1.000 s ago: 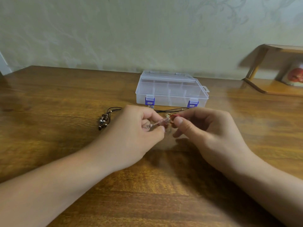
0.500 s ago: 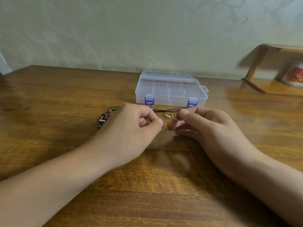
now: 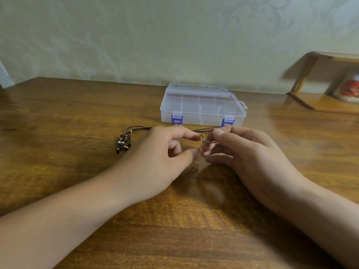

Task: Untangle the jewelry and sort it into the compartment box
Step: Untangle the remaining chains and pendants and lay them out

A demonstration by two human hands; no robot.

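Near the table's middle, the right hand (image 3: 250, 152) pinches the tangled gold chain (image 3: 202, 145) at its upper end. The left hand (image 3: 161, 158), fingers curled, nips it lower. The closed compartment box (image 3: 202, 107) sits just behind, towards the far edge.

Both hands meet over the glossy brown wooden table (image 3: 58, 117). Right hand (image 3: 250, 152) pinches a thin gold chain tangle (image 3: 204, 144); left hand (image 3: 155, 160) pinches it lower. Black beaded cord necklace (image 3: 124, 141) lies left. Clear plastic compartment box (image 3: 202, 105) behind, latched shut.
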